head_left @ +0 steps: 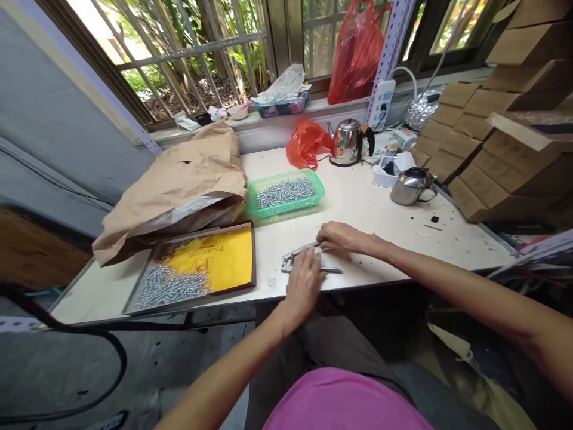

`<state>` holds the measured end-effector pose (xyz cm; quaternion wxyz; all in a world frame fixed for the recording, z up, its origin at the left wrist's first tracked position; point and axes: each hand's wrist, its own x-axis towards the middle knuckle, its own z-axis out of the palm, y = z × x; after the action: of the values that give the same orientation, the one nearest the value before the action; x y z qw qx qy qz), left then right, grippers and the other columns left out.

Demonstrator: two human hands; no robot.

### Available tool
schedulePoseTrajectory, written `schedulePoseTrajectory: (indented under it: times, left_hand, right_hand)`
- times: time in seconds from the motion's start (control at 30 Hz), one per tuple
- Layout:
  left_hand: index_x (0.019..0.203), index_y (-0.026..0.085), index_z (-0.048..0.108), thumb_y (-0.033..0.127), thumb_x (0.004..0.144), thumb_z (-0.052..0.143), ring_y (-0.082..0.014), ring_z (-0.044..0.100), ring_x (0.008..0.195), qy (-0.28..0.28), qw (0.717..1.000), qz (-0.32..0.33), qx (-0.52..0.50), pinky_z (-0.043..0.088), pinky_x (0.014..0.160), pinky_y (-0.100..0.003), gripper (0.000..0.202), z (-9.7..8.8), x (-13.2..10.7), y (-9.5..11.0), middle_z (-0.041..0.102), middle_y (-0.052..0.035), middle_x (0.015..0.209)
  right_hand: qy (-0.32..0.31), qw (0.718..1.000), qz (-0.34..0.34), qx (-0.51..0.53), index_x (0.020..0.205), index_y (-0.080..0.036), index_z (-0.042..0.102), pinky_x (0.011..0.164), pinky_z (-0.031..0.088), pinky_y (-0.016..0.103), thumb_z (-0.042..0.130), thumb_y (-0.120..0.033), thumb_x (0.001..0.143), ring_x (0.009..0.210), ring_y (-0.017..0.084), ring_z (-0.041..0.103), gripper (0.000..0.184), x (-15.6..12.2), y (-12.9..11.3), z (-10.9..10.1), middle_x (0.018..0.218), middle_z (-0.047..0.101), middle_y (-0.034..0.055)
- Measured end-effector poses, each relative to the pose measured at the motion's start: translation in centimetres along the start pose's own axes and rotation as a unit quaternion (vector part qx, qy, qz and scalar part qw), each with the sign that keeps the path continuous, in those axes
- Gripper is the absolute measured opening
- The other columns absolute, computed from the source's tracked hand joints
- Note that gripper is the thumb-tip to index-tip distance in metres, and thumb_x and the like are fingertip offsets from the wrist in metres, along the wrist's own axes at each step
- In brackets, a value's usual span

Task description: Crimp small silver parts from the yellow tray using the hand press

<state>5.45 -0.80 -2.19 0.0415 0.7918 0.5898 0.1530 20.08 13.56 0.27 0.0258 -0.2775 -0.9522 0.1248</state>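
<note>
A silver pliers-like hand tool with a spring between its two handles lies on the white table near the front edge. My left hand lies across the middle of it, fingers bent over the metal and covering part of it. Just to the right, my right hand is closed, its fingers curled down by the tip of the upper handle. Whatever its fingertips hold is hidden. Left of the tool, a shallow tray carries loose silver screw-like pieces on a yellow sheet.
A green basket of similar metal pieces stands behind the tray. A large brown paper bag lies at the left. Farther back are an electric kettle, a steel pot and a red plastic bag. Cardboard boxes are stacked right.
</note>
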Motion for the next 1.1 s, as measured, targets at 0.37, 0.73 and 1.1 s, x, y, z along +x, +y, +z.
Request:
schedulePoseTrajectory:
  times: [0.37, 0.73, 1.1]
  left_hand:
    - [0.134, 0.013, 0.046, 0.045, 0.087, 0.057, -0.0347, 0.037, 0.136, -0.002, 0.990, 0.049, -0.130, 0.029, 0.112, -0.053, 0.058, 1.7, -2.1, 1.7, 0.049, -0.0175, 0.140]
    - [0.139, 0.006, 0.039, 0.060, 0.090, 0.040, -0.0334, 0.043, 0.129, 0.023, 0.991, 0.125, -0.042, 0.039, 0.103, -0.044, 0.073, 2.7, -3.5, 1.4, 0.051, -0.0189, 0.136]
    - [0.090, 0.015, 0.069, 0.013, 0.088, 0.052, -0.0205, 0.055, 0.089, 0.089, 0.975, -0.157, 0.133, 0.046, 0.078, -0.032, 0.017, -8.8, -6.8, -13.7, 0.064, -0.0092, 0.088]
  right_hand:
    - [-0.002, 0.994, -0.073, -0.081, 0.095, -0.021, 0.070, 0.071, 0.033, 0.030, 0.055, -0.022, 0.089, 0.091, 0.020, 0.050, 0.016, 2.6, -5.3, -0.5, 0.098, 0.061, 0.0082]
    - [0.046, 0.951, -0.286, 0.111, 0.083, -0.020, 0.065, 0.072, 0.044, 0.030, 0.047, -0.023, 0.094, 0.083, 0.017, 0.054, 0.021, 4.0, -10.5, 2.6, 0.084, 0.062, 0.0054]
    - [0.361, 0.929, -0.016, 0.082, 0.100, -0.018, 0.064, 0.070, 0.046, 0.037, 0.054, -0.049, 0.087, 0.076, 0.023, 0.060, 0.035, 13.8, -0.1, -5.6, 0.086, 0.066, 0.0120]
